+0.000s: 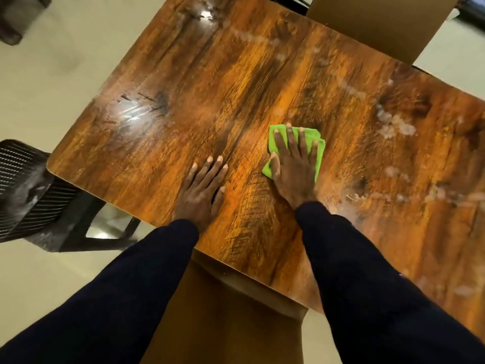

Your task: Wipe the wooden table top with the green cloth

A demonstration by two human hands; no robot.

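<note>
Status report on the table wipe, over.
Right hand flat, pressing green cloth on wooden table top. Left hand flat on the wood beside it. White smears lie to the right; nothing blocks the cloth.

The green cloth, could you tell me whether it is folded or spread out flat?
Folded: the green cloth shows layered edges and forms a small pad under the right hand pressing it flat.

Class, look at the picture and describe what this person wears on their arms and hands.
The left sleeve and right sleeve are long, plain and very dark navy, ending at the wrists. The left hand and right hand are bare: no gloves, rings or watch show.
</note>
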